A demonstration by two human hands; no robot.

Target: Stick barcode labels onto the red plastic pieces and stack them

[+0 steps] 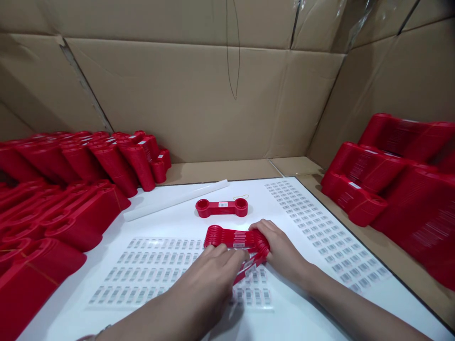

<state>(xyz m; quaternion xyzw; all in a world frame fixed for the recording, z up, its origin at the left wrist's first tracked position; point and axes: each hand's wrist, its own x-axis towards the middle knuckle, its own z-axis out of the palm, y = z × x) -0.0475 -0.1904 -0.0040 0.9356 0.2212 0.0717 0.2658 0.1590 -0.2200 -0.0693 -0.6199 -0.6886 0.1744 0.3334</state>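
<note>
A stack of flat red plastic pieces with ring-shaped ends lies on its side before me, over a sheet of barcode labels. My right hand is wrapped around the right end of this stack. At its near side my left hand is closed, fingers curled over a red plastic piece that fans out from the others; its fingertips are partly hidden. Behind the stack rests a separate red bundle with a white barcode label on it.
Stacks of red pieces fill the left side and the right side. A white roll lies at the back left, a thin elastic band near the bundle. Another label sheet lies right. Cardboard walls enclose the white tabletop.
</note>
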